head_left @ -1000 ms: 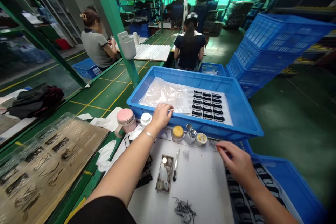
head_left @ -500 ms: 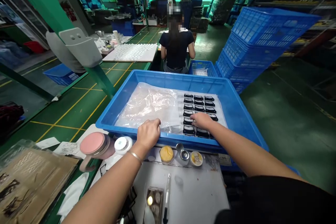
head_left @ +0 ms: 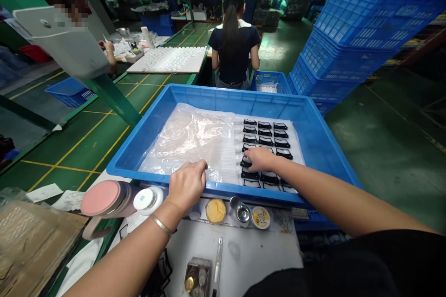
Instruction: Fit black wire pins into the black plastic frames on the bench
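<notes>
A large blue plastic tub (head_left: 139,153) stands before me. My left hand (head_left: 188,183) is closed over its front rim, fingers curled. Inside, clear plastic sheeting (head_left: 195,132) covers the left part. On the right, small black frame pieces (head_left: 265,141) lie in rows on white lining. My right hand (head_left: 261,159) reaches in among them, its thumb and fingers pinched at a black frame piece (head_left: 245,162) in the left column. The hand hides parts of neighbouring pieces.
Nearer me are a pink-lidded cup (head_left: 102,198), a white-capped jar (head_left: 148,199), a yellow-filled pot (head_left: 216,210), small round containers (head_left: 260,217) and a pen-like tool (head_left: 218,264). Stacked blue crates (head_left: 348,51) rise at right. A seated person (head_left: 234,41) is ahead; another person's hand (head_left: 109,47) shows at left.
My right hand has shifted slightly left, its fingertips now over a left-column black piece. The left hand stays on the rim. The whole view has tilted a little.
</notes>
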Available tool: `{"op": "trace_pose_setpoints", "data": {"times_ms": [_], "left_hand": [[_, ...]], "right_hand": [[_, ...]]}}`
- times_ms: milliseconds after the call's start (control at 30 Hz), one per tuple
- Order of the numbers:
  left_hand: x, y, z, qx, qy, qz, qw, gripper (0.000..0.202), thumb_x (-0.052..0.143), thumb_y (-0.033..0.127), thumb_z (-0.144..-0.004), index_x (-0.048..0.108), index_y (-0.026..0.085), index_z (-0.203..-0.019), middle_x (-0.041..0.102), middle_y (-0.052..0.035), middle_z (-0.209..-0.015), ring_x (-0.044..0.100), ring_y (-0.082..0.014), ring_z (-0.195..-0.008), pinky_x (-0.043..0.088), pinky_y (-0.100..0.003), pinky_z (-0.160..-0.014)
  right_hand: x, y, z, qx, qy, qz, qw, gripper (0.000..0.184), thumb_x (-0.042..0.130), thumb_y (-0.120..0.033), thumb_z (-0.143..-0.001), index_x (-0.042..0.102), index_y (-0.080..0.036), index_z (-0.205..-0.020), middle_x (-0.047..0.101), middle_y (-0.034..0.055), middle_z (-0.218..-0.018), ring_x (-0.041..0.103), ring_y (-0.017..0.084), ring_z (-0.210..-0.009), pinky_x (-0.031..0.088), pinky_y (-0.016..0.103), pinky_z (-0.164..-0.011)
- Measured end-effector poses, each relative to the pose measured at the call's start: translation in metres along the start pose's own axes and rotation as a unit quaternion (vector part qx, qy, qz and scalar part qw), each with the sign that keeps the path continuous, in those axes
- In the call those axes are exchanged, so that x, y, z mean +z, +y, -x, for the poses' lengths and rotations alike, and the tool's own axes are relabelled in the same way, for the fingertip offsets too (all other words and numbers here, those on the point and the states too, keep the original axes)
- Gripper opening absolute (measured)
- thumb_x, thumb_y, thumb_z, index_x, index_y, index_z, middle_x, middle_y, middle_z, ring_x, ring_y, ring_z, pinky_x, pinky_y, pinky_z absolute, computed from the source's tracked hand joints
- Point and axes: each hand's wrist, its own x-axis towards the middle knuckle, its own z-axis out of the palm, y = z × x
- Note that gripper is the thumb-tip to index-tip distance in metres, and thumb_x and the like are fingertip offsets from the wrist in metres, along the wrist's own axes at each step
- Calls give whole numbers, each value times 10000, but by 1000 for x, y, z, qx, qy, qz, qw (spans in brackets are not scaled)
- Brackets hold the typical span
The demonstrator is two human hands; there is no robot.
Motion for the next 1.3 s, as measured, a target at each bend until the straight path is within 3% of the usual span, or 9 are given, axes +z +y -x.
{"op": "trace_pose_setpoints", "data": {"times_ms": [267, 500, 700, 867, 1100, 1300], "left_hand": [[3, -2, 1, 11, 20, -12, 1000, 166, 463, 212, -943, 611, 267, -995, 632, 8, -814, 577, -194, -875, 319, -273, -625], [4, -2, 1, 13, 24, -10, 1000, 167, 458, 210, -943, 608, 264, -990, 630, 8, -801, 579, -196, -862, 311, -273, -621], [5, -2, 1, 15, 25, -8, 1000, 165, 461, 210, -935, 609, 265, -988, 631, 7, -814, 577, -197, -865, 310, -268, -621], [4, -2, 1, 15, 33, -10, 999, 151, 477, 206, -920, 609, 264, -967, 625, 9, -793, 583, -193, -837, 292, -276, -599], [4, -3, 2, 24, 48, -10, 999, 141, 468, 222, -927, 600, 264, -945, 611, 7, -772, 581, -192, -829, 284, -285, -601], [5, -3, 2, 29, 50, -11, 998, 137, 466, 215, -921, 597, 253, -931, 608, -2, -768, 575, -193, -822, 266, -286, -594]], "right_hand": [[13, -21, 2, -57, -27, 6, 998, 331, 613, -382, -903, 596, -132, -1119, 615, 86, -1079, 607, 211, -959, 514, 408, -829], [0, -19, 13, -53, -39, 7, 998, 379, 617, -427, -888, 587, -135, -1127, 610, 90, -1075, 604, 210, -937, 516, 396, -799], [4, -27, 22, -149, -91, -18, 984, 301, 640, -381, -873, 617, -141, -1053, 628, 61, -994, 604, 194, -891, 503, 384, -796], [5, -30, 15, -183, -115, -34, 976, 272, 628, -350, -879, 612, -145, -1057, 613, 67, -1047, 581, 213, -960, 465, 423, -866], [3, -20, 10, -146, -160, -86, 973, 327, 677, -363, -821, 592, -157, -1061, 595, 47, -961, 568, 187, -836, 477, 349, -735], [1, -18, 14, -128, -192, -167, 959, 380, 653, -307, -860, 551, -172, -1200, 596, 57, -1044, 581, 188, -872, 498, 360, -759]]}}
